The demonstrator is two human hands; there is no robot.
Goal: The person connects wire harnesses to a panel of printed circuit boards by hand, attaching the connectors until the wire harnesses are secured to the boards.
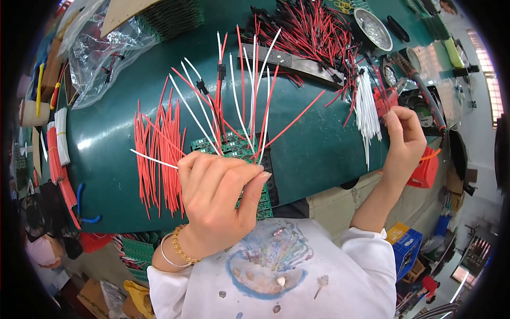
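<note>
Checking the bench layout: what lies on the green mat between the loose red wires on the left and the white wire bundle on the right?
In the head view, the left hand holding a green circuit board with fanned red and white leads.

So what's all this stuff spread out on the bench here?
Green circuit boards with red and white wires soldered on: a small stack, green, held at table centre.
Loose red wire pieces: many, red, left of centre.
White wire bundle: one, white, right side.
Red and black connector leads: a heap, far edge.
Round metal dish: one, silver, far right.
Clear plastic bag: one, far left.
Dark green table mat: one.
Left hand: grips the boards.
Right hand: at the red tool by the white bundle.
</note>
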